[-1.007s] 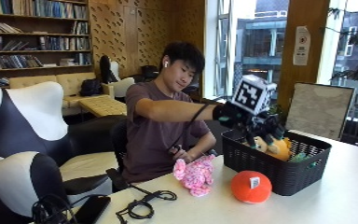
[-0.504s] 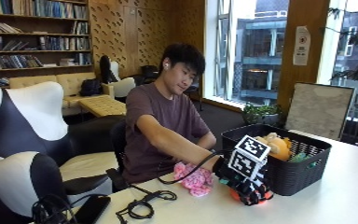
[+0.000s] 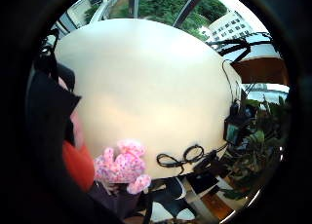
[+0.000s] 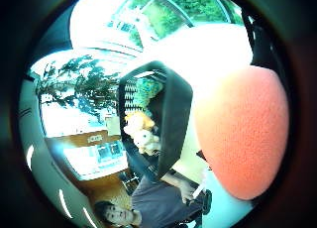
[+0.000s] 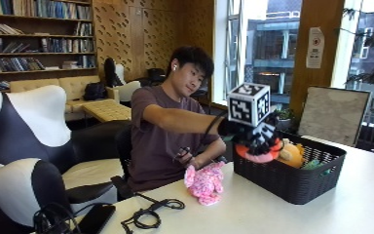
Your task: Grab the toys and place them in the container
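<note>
pink toy beside basket, cables

Black glove on the right hand, gripping an orange-red ball with a finely pebbled surface. Black woven basket, ribbed in a tight weave pattern; inside, an orange-yellow plush toy, a white toy beside it, and a patch of green. Pink soft toy dotted with darker pink and purple speckles, near the bench's edge. Pale cream bench. Black cable coiled in loops near the bench's edge.
</note>
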### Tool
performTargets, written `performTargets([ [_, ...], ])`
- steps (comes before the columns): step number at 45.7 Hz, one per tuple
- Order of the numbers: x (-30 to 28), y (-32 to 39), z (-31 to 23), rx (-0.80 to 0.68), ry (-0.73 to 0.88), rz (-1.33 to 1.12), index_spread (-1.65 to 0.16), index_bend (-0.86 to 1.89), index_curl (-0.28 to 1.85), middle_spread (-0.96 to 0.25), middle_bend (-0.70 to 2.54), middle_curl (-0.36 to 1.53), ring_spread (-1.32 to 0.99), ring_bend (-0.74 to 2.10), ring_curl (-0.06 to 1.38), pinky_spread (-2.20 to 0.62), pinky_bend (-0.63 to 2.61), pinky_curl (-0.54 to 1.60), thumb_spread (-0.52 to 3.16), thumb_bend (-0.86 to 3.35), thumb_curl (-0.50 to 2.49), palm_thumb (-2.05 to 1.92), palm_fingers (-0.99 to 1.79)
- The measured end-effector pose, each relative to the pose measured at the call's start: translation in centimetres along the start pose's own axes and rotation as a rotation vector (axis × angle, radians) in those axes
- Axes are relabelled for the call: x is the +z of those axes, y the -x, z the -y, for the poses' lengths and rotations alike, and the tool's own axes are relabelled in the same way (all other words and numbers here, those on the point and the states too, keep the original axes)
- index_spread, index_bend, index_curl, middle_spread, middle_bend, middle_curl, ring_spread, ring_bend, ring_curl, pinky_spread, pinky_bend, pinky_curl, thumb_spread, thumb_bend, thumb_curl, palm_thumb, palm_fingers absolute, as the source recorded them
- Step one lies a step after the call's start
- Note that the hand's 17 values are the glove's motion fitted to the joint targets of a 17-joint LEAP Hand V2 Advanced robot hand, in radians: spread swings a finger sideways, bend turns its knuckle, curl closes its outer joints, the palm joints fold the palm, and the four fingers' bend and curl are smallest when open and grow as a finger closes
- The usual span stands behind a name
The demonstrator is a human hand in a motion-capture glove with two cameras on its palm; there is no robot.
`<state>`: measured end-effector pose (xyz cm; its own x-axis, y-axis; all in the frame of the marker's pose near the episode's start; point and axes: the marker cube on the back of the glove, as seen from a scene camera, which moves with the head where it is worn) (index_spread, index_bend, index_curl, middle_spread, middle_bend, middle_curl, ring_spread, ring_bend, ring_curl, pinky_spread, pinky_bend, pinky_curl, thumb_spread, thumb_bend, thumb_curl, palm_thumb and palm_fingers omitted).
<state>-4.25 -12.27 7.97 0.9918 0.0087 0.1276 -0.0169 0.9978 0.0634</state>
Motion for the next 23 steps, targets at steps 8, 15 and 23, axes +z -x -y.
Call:
performTargets([
  [8,-8.1,6.1,-2.3,-0.082,-0.101,-0.043,-0.46,0.67,0.34,-0.41,0.92,0.63,-0.47,1.2,0.71,-0.36,1.19,0.5,0.53,0.14,0.85,0.74,0.86],
  [15,-11.3,12.6,-3.8,-0.155,-0.152,-0.087,-0.48,0.76,0.41,-0.44,0.98,0.71,-0.5,1.25,0.75,-0.36,1.23,0.53,0.43,0.14,0.9,0.76,0.8],
  [23,-10.1,19.5,-4.5,-0.25,-0.123,-0.101,-0.49,0.83,0.49,-0.46,1.02,0.79,-0.51,1.3,0.78,-0.36,1.28,0.56,0.34,0.13,0.95,0.77,0.73],
])
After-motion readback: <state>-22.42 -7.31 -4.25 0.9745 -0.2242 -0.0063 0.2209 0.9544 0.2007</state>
